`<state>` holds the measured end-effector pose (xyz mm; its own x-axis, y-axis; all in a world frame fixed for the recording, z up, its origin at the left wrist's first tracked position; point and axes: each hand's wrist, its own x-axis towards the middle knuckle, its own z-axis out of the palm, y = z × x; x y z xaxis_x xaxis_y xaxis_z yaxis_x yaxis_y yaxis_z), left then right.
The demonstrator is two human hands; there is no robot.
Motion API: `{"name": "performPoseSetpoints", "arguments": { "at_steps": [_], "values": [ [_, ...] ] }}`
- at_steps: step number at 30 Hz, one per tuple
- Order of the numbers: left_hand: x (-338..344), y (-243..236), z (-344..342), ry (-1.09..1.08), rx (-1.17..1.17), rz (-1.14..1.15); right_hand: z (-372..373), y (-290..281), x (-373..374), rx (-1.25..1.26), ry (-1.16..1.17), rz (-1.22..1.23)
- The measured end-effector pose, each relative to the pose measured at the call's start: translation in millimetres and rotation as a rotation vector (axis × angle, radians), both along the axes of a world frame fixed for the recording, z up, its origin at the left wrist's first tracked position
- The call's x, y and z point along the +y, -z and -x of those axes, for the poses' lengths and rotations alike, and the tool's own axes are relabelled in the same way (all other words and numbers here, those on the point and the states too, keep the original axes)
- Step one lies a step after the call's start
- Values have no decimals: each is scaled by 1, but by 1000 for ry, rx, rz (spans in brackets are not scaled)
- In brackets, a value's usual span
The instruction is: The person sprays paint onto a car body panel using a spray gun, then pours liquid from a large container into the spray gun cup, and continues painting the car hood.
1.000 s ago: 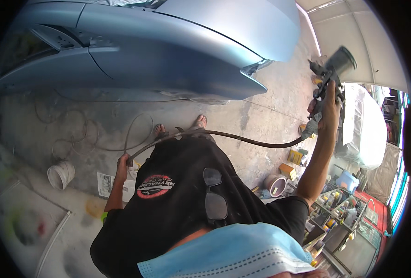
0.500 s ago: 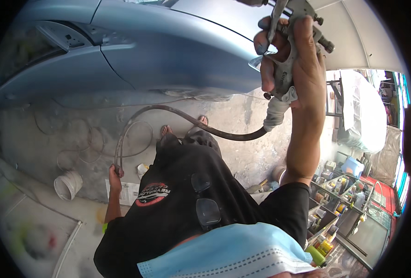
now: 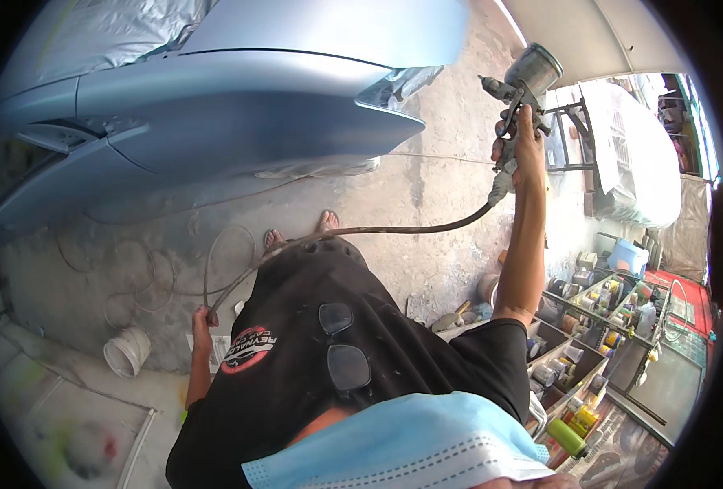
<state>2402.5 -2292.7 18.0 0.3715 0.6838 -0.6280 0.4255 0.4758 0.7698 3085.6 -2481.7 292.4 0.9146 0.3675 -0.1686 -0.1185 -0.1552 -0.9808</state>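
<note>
In my right hand [image 3: 527,147], held out at arm's length to the far right, is a spray gun [image 3: 514,96] with a metal cup on top; my fingers wrap its handle and trigger area. A dark air hose [image 3: 414,230] runs from the wrapped base of the handle across my legs to my left side. There my left hand [image 3: 204,316] is closed around the hose, low beside my body. The blue-grey car body [image 3: 272,106] lies ahead and to the left, with the spray gun past its pointed corner, apart from it.
Hose loops [image 3: 145,277] lie on the floor at left, near a white bucket [image 3: 127,350]. A shelf of paint cans and bottles [image 3: 573,359] stands at right. Beyond it are a plastic-covered object [image 3: 634,155] and a metal stand [image 3: 569,134]. Plastic sheeting [image 3: 117,33] covers part of the car.
My right hand has moved the spray gun farther out, away from me. The view has shifted, so the car's pointed corner shows. My left hand still grips the hose.
</note>
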Motion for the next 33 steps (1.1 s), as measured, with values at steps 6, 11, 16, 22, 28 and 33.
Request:
{"name": "performPoseSetpoints", "arguments": {
  "at_steps": [6,11,16,22,28,33],
  "values": [
    [-14,-15,-39,170,1,-25,-103,61,-49,-8,82,10],
    [-20,-18,-50,198,-48,-52,-119,72,-44,-53,351,116],
    [-27,1,-26,52,54,-198,-57,44,-36,-187,167,90],
    [4,52,47,103,20,-33,93,-53,36,-89,-3,144],
    [20,66,111,-43,15,-14,237,-105,136,-280,-298,29],
    [30,55,147,-190,-25,78,322,-128,214,-172,-442,-79]
  ]
}}
